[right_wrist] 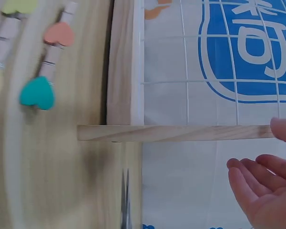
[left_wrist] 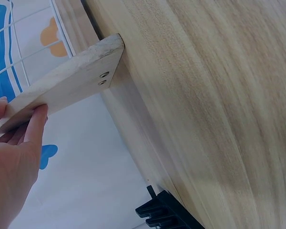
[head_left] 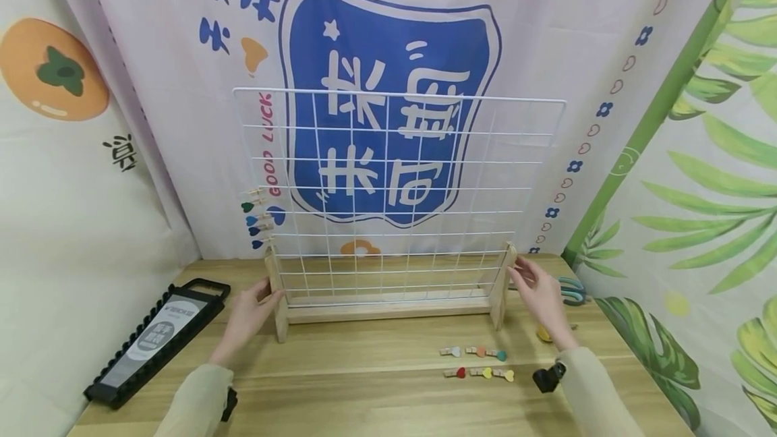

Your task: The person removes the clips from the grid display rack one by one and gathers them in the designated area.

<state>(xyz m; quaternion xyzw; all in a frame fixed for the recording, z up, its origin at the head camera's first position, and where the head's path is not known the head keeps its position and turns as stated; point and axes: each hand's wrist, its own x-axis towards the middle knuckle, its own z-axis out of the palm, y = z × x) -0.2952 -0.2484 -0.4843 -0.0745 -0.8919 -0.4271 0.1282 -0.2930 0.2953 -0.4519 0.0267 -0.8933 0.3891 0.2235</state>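
Observation:
A white wire grid (head_left: 400, 94) stands upright in a wooden stand (head_left: 388, 311) on the table. My left hand (head_left: 251, 309) pinches the stand's left side piece (left_wrist: 69, 76), thumb on one face and fingers on the other. At the right side piece (right_wrist: 181, 133), my right hand (head_left: 540, 292) has its thumb by the wood's edge. Its other fingers are loosely bent and apart from the wood in the right wrist view. Several small clothespins with green and blue hearts (head_left: 251, 221) hang on the grid's left edge.
Several heart clothespins (head_left: 482, 373) lie in two short rows on the table (head_left: 364, 396), front right. A black-framed board with a ridged edge (head_left: 158, 339) lies at left. Scissors (head_left: 572, 290) and a yellow object (head_left: 543, 334) are beyond my right hand. A printed curtain hangs behind.

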